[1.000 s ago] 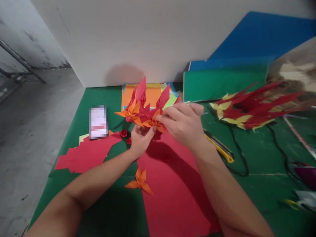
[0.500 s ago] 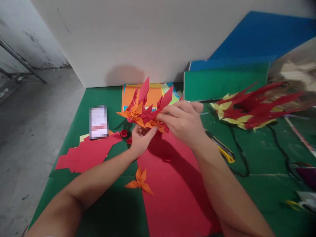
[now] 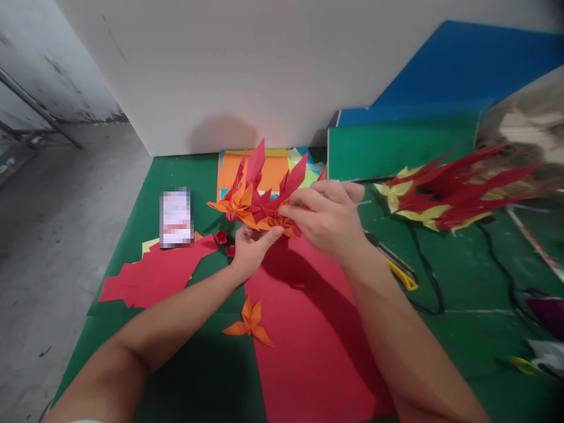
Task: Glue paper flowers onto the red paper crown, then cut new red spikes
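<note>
Between my hands is a folded-paper crown [image 3: 263,202] with pointed red spikes and orange paper flowers along its lower edge. My left hand [image 3: 254,249] grips that edge from below, its thumb against the front orange flower [image 3: 278,223]. The fingers of my right hand [image 3: 325,214] pinch the same flower from the right and hide part of it. Under the crown lies a large red paper sheet [image 3: 317,335]. A loose orange paper flower [image 3: 250,324] rests across the sheet's left edge. Small red folded pieces [image 3: 221,237] lie beside my left hand.
A phone [image 3: 176,217] with a blurred screen lies on red paper scraps [image 3: 152,273] at left. To the right are a yellow box cutter [image 3: 399,270], a black cord [image 3: 429,276] and a red-and-yellow paper crown [image 3: 445,191]. Coloured sheets [image 3: 255,164] lie against the back board.
The crown has tilted and shifted very slightly to the left. Both hands keep their grip on it, and the things on the table stay in place.
</note>
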Demonstrator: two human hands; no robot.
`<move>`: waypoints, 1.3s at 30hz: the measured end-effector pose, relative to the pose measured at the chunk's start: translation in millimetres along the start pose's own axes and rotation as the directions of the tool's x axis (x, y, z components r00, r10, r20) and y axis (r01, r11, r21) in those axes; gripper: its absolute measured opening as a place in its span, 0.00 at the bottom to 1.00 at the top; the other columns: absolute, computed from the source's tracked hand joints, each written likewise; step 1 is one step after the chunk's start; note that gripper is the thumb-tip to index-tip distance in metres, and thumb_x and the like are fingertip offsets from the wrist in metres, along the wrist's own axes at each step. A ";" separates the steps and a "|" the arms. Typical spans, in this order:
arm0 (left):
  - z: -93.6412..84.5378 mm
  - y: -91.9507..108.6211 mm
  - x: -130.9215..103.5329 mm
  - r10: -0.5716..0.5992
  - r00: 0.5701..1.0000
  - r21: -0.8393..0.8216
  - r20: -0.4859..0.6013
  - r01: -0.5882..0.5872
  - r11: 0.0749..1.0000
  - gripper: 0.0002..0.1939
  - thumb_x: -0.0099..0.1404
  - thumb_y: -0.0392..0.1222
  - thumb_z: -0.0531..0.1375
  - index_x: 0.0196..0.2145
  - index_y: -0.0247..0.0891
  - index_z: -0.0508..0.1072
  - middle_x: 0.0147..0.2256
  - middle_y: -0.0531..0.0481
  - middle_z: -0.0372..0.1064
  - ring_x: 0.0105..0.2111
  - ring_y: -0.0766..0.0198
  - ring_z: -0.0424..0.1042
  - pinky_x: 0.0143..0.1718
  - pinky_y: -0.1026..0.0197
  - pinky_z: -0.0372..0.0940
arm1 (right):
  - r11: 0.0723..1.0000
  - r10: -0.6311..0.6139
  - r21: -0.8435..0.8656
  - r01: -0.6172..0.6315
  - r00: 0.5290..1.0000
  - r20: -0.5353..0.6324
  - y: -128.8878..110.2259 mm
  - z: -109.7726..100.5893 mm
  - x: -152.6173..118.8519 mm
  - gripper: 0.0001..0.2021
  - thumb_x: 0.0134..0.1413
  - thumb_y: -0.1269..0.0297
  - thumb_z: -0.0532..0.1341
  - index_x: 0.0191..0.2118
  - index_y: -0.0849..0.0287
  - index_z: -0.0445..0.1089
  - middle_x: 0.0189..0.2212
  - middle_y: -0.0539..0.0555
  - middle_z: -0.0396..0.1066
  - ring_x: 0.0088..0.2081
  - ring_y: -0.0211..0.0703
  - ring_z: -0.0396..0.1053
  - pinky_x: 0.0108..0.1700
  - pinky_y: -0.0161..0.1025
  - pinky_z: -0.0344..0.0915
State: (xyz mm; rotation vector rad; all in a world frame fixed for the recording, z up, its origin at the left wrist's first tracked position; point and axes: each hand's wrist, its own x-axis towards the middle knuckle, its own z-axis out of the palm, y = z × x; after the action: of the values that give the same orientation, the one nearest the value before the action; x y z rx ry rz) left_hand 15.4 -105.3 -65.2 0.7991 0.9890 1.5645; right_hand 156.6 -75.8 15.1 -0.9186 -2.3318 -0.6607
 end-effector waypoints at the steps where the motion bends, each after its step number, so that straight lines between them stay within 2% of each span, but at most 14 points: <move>1: -0.1 -0.6 0.3 0.002 1.000 0.021 -0.014 -0.002 1.000 0.17 0.44 0.49 0.73 0.24 0.38 0.72 0.27 0.52 0.76 0.29 0.64 0.76 0.36 0.60 0.73 | 1.000 -0.003 0.006 0.003 1.000 0.009 -0.4 -0.6 0.5 0.14 0.65 0.61 0.52 0.34 0.49 0.75 0.34 0.48 0.74 0.40 0.43 0.62 0.42 0.45 0.49; 5: 0.5 0.1 0.3 0.015 0.998 0.082 -0.067 -0.010 0.997 0.21 0.45 0.49 0.73 0.17 0.38 0.64 0.18 0.56 0.67 0.19 0.70 0.68 0.24 0.65 0.69 | 0.997 0.035 0.068 -0.040 0.996 0.083 -0.1 -2.3 0.8 0.13 0.64 0.62 0.52 0.35 0.48 0.75 0.36 0.48 0.74 0.41 0.44 0.61 0.43 0.45 0.50; 8: 0.3 0.9 -0.4 -0.010 0.994 0.109 -0.106 0.021 0.994 0.24 0.43 0.48 0.73 0.15 0.38 0.60 0.16 0.57 0.64 0.17 0.72 0.63 0.20 0.67 0.65 | 0.990 0.067 0.119 -0.075 0.995 0.073 2.8 -1.1 -0.6 0.12 0.63 0.61 0.54 0.36 0.49 0.75 0.37 0.50 0.74 0.43 0.45 0.61 0.45 0.44 0.51; 14: 1.2 3.3 -1.3 0.001 1.000 0.040 -0.024 0.000 0.999 0.18 0.46 0.48 0.72 0.20 0.36 0.69 0.26 0.48 0.76 0.28 0.63 0.75 0.35 0.60 0.74 | 0.997 0.024 0.068 -0.021 0.999 -0.031 6.5 1.4 -1.6 0.11 0.62 0.60 0.57 0.33 0.51 0.75 0.36 0.47 0.75 0.42 0.44 0.61 0.44 0.43 0.54; 17: 2.4 5.1 -1.8 0.007 1.000 0.022 0.000 -0.007 1.000 0.16 0.46 0.47 0.72 0.21 0.35 0.71 0.28 0.47 0.77 0.30 0.62 0.77 0.37 0.60 0.74 | 0.995 0.041 0.087 -0.041 0.999 0.005 6.1 0.0 -1.5 0.11 0.63 0.61 0.55 0.33 0.50 0.75 0.37 0.47 0.76 0.43 0.44 0.62 0.44 0.44 0.55; 21: 2.0 4.1 -2.5 -0.021 1.000 0.040 -0.022 0.021 0.999 0.16 0.45 0.47 0.73 0.21 0.36 0.71 0.28 0.47 0.77 0.31 0.61 0.77 0.36 0.59 0.74 | 0.993 0.071 0.085 -0.081 0.990 0.118 6.7 -0.8 -2.2 0.14 0.65 0.60 0.52 0.34 0.46 0.75 0.38 0.47 0.75 0.44 0.45 0.64 0.44 0.45 0.55; 27: 0.4 1.5 -2.3 -0.026 0.999 0.040 -0.027 0.027 0.999 0.17 0.44 0.46 0.73 0.20 0.37 0.70 0.26 0.49 0.76 0.30 0.61 0.77 0.35 0.60 0.75 | 0.996 0.015 0.093 -0.013 1.000 -0.020 8.8 2.1 -3.6 0.12 0.64 0.61 0.55 0.32 0.49 0.74 0.35 0.47 0.74 0.44 0.43 0.61 0.44 0.43 0.54; 32: 1.2 1.0 -2.0 -0.020 1.000 0.037 -0.015 0.021 0.999 0.16 0.45 0.47 0.72 0.23 0.36 0.71 0.26 0.50 0.77 0.27 0.64 0.76 0.30 0.63 0.73 | 0.997 0.014 0.076 -0.018 0.998 0.055 12.3 1.9 -5.6 0.12 0.64 0.61 0.54 0.34 0.47 0.75 0.38 0.47 0.74 0.44 0.43 0.62 0.45 0.44 0.54; 36: 3.7 4.8 -3.0 -0.001 1.000 0.042 0.004 0.001 0.999 0.16 0.46 0.48 0.72 0.25 0.36 0.73 0.27 0.49 0.77 0.25 0.66 0.74 0.28 0.64 0.73 | 0.993 0.003 0.116 -0.010 0.998 0.057 14.3 2.3 -5.7 0.12 0.64 0.62 0.53 0.36 0.48 0.74 0.38 0.48 0.74 0.43 0.44 0.62 0.45 0.43 0.55; 39: 5.8 8.7 -3.8 -0.006 1.000 0.054 -0.008 0.007 0.998 0.17 0.44 0.49 0.72 0.26 0.35 0.73 0.26 0.49 0.76 0.24 0.67 0.73 0.27 0.63 0.73 | 0.990 0.019 0.139 -0.036 0.992 0.127 13.8 2.1 -4.4 0.12 0.65 0.63 0.52 0.37 0.48 0.73 0.39 0.49 0.74 0.44 0.45 0.63 0.46 0.43 0.55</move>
State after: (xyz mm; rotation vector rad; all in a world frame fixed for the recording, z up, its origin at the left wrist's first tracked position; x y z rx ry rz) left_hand 17.6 -108.7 -54.9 0.8272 1.0427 1.5417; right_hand 168.8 -67.6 14.0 -0.9500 -2.4357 -0.4315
